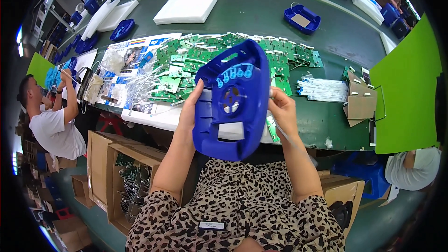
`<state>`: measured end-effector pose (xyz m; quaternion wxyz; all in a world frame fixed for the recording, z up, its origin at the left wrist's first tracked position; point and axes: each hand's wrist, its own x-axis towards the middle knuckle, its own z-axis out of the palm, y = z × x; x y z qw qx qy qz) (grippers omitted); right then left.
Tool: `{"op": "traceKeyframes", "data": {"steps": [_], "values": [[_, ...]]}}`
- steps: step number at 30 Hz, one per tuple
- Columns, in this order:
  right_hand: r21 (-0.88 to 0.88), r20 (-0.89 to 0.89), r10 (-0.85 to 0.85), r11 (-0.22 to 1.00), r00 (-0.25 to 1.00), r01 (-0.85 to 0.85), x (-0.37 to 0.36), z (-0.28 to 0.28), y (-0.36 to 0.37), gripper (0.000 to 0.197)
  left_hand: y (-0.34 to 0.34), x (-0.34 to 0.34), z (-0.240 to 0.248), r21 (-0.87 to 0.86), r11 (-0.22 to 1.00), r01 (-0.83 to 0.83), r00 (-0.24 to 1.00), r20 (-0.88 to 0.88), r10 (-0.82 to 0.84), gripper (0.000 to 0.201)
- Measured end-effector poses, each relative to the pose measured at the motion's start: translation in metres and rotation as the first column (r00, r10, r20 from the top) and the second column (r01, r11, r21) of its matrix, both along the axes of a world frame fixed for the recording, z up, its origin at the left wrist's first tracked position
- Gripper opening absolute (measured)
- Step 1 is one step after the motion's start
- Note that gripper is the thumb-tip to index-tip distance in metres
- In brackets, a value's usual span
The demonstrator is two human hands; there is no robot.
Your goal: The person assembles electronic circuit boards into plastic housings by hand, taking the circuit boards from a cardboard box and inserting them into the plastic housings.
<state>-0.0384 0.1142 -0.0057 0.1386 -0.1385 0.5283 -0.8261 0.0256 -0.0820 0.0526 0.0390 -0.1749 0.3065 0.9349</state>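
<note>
A dark blue plastic housing [205,133] is held up over the table's near edge, its hollow inside facing me. It has a round grille, a rectangular opening and a row of light blue button pieces [235,73] near its top. My left hand [188,109] grips the housing by its left edge. At the right edge, my right hand [283,111] is closed in a pinch on a pale flat cable [290,140], which trails down over the wrist. Whether those fingers also touch the housing is hard to tell. A small green circuit board [272,128] shows just below them.
Many green circuit boards [186,58] cover the table behind the housing. White cable bundles [322,88] and cardboard pieces [361,98] lie right. Another blue housing [302,18] and a white foam slab [189,3] lie farther back. Open cartons [100,168] stand below; a co-worker [56,121] works left.
</note>
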Motion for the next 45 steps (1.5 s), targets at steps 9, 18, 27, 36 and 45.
{"op": "traceKeyframes", "data": {"steps": [9,18,27,36,45], "values": [[0.028,-0.035,-0.210,0.977,0.977,0.211,0.000,0.025,0.087,0.010,-0.001,-0.007,-0.008,-0.417,0.908,-0.037,0.995,-0.103,-0.007,0.042],[0.448,-0.366,-0.138,0.841,0.920,0.304,0.002,0.020,0.037,0.010,0.024,-0.013,-0.013,-0.567,0.823,0.038,0.991,-0.085,-0.103,0.036],[0.481,-0.404,-0.164,0.798,0.900,0.362,0.000,0.012,0.030,0.016,0.027,-0.011,-0.006,-0.736,0.677,0.023,0.984,-0.102,-0.145,0.040],[0.517,-0.455,-0.146,0.760,0.878,0.394,-0.002,0.014,0.027,0.023,0.034,-0.009,-0.021,-0.865,0.497,-0.074,0.985,-0.141,-0.098,0.049],[0.555,-0.483,-0.163,0.703,0.860,0.445,-0.012,0.019,0.024,0.030,0.041,-0.012,-0.030,-0.865,0.483,-0.134,0.980,-0.188,-0.064,0.047]]}}
